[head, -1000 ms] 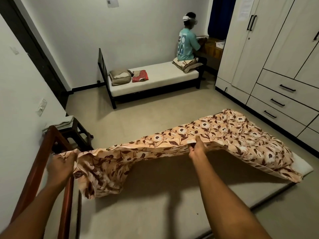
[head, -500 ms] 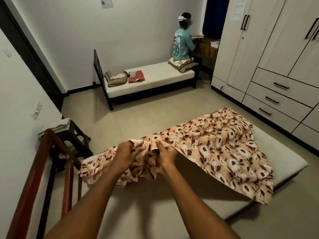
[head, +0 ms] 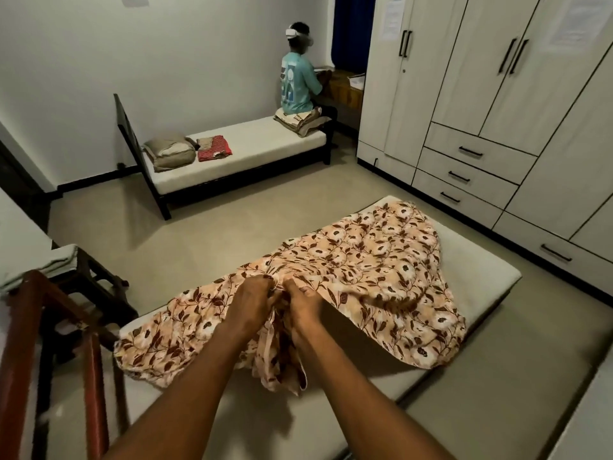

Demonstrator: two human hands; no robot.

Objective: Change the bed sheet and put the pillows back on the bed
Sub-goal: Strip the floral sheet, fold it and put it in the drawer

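Observation:
An orange floral bed sheet (head: 374, 260) lies bunched across the bare cream mattress (head: 481, 270) in front of me. My left hand (head: 250, 300) and my right hand (head: 303, 302) meet at the sheet's middle, both gripping gathered folds of the cloth. A bundle of the sheet hangs below my hands. The sheet's right part droops toward the mattress's near edge. A beige pillow (head: 170, 151) and a red folded cloth (head: 214, 148) rest on a second bed (head: 252, 151) across the room.
A red-brown wooden headboard rail (head: 49, 313) stands at my left. A dark stool (head: 89, 280) with a folded cloth (head: 39, 263) sits beyond it. A white wardrobe with drawers (head: 481, 134) lines the right wall. A person (head: 297, 78) sits at the far bed's end.
My hands, spread wide along the sheet's edge a second ago, have come together at the middle. The stretched sheet has collapsed into a bunch on the mattress.

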